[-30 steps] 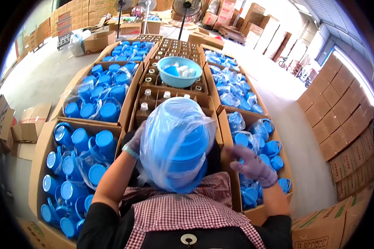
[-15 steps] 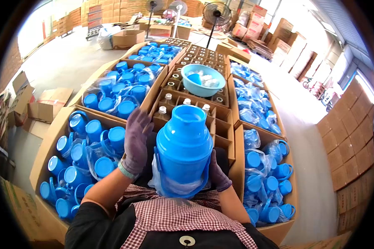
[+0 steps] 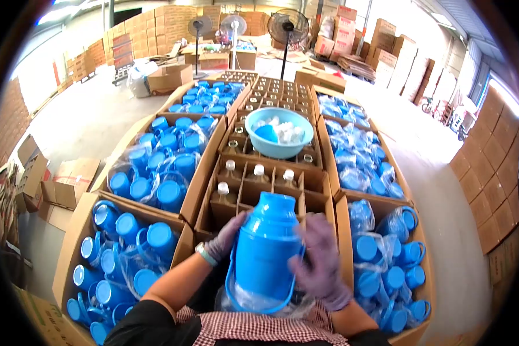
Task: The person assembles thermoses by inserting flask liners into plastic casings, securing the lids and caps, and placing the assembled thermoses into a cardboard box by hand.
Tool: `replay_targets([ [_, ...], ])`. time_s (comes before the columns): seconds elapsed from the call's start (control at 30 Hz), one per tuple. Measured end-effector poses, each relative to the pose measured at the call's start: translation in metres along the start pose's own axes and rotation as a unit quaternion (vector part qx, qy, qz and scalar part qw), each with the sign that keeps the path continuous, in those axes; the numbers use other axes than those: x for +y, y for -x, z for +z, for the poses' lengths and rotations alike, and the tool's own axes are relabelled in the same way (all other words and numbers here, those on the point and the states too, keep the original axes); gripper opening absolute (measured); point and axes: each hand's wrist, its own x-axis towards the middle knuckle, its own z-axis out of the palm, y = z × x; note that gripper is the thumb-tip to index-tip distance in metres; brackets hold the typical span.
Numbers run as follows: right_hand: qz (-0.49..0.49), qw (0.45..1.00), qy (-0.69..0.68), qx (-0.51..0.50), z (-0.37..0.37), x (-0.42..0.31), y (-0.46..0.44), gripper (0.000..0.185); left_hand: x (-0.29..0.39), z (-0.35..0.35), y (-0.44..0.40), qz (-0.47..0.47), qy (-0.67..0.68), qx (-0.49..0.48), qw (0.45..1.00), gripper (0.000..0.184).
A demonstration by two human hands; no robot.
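Observation:
A blue jug-shaped container stands upright in front of my body, its handle hanging down over its lower front. Clear plastic film is bunched round its base. My left hand, in a purple glove, presses against the container's upper left side, its fingers partly hidden behind it. My right hand, gloved too, is at the right side with fingers spread and slightly blurred. Just beyond the container, a divided carton holds several glass bottles with white or clear tops.
Cartons of blue containers line the left and right. A light blue basin with white pieces and a blue cup rests on the middle cartons. Fans and stacked boxes stand farther back.
The plastic film has come down off the container to its base. My left hand has moved from raised beside the container onto its side; my right hand has come off the side and spread.

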Motion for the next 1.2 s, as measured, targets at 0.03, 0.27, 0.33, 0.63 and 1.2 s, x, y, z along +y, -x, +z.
replay_targets([
  [0.03, -0.005, 0.998, -0.011, -0.057, 0.015, -0.013, -0.015, 0.054, 0.007, 0.009, 0.004, 0.0, 0.028, 0.008, 1.0, 0.074],
  [0.27, 0.375, 0.83, -0.377, -0.168, 0.103, 0.134, 0.035, 0.066, 0.069, 0.04, 0.049, 0.336, -0.42, -0.163, 0.827, 0.091],
  [0.33, 0.329, 0.868, -0.356, -0.105, 0.099, 0.116, 0.008, 0.07, 0.056, 0.0, 0.032, 0.424, -0.53, -0.049, 0.733, 0.082],
  [0.63, 0.316, 0.887, -0.29, -0.17, 0.113, 0.142, 0.042, 0.062, 0.052, 0.012, 0.041, 0.326, -0.429, -0.005, 0.842, 0.092],
  [1.2, 0.327, 0.845, -0.424, 0.012, 0.11, 0.117, 0.028, 0.063, 0.039, 0.036, 0.046, 0.218, -0.333, 0.157, 0.904, 0.081],
])
